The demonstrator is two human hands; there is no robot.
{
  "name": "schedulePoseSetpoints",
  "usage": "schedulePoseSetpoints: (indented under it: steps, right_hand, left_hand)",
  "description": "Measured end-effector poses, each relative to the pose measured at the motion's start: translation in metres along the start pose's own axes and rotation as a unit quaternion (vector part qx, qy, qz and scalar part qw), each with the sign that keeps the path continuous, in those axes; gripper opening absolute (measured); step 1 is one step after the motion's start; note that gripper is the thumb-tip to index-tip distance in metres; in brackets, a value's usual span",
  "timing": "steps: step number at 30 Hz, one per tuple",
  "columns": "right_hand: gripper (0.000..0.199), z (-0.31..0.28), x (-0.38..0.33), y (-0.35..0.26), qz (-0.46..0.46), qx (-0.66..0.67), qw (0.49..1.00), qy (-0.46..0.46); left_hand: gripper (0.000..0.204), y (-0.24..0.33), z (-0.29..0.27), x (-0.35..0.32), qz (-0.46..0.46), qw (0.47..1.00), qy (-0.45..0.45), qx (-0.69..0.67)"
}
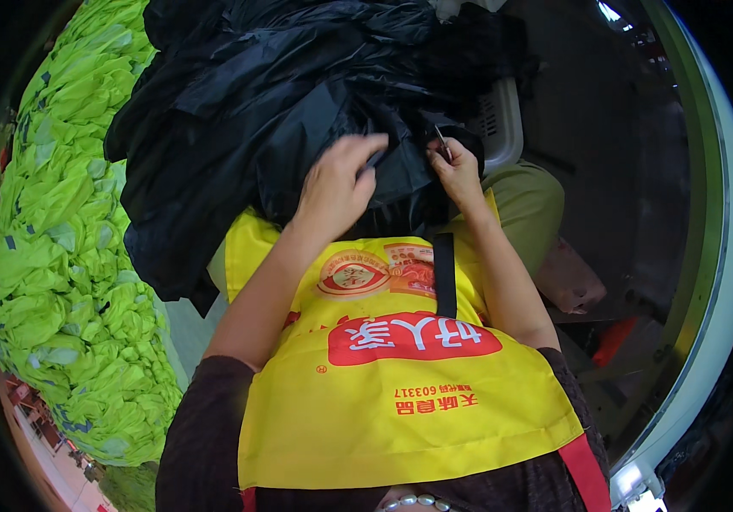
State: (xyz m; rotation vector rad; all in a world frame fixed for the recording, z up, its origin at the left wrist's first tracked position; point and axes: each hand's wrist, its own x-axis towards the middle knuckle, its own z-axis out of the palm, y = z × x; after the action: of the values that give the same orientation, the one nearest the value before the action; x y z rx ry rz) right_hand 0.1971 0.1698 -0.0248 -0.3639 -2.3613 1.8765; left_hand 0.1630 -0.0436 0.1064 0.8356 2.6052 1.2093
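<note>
A large heap of shiny black fabric spreads over my lap and away from me. My left hand is just above the fabric, its thumb apart from the fingers and nothing seen between them. Its fingertips are a little blurred. To its right, my right hand is closed around small thread snips, their thin metal tip pointing away from me. Black folds lie beside and beneath that hand. Whether it also pinches some of the cloth, I cannot tell.
Piled along the left side are many bright lime-green fabric pieces. Beyond my right knee stands a pale plastic basket, partly under the black cloth. A yellow apron covers my front. A curved pale edge runs down the far right.
</note>
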Motion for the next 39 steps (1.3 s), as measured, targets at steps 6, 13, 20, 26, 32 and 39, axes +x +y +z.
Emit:
schedulePoseSetpoints:
  steps: [6,13,20,26,32,39]
  right_hand:
    - [0.013,0.002,0.002,-0.005,-0.005,0.0,1.0,-0.006]
    - [0.017,-0.012,-0.014,-0.038,-0.122,-0.104,0.974,0.16]
    - [0.028,-0.011,-0.014,-0.054,-0.216,-0.114,0.967,0.07]
    - [0.025,0.001,-0.052,-0.103,-0.348,-0.15,0.925,0.01]
    - [0.023,0.007,-0.052,-0.089,-0.311,-0.126,0.941,-0.046]
    - [0.019,0.003,-0.037,-0.083,0.01,0.057,0.973,-0.222]
  left_hand:
    - [0.058,-0.037,0.073,0.065,-0.013,0.994,-0.032,0.103]
    - [0.022,-0.051,0.086,0.068,0.045,0.992,0.118,0.02]
    - [0.019,-0.029,0.035,0.004,0.024,0.989,0.143,-0.035]
    - [0.025,-0.022,-0.038,-0.058,0.133,0.979,0.131,0.087]
    - [0.025,-0.04,-0.038,-0.068,0.148,0.98,0.088,0.101]
    - [0.014,-0.068,-0.03,-0.026,-0.115,0.911,-0.072,-0.39]
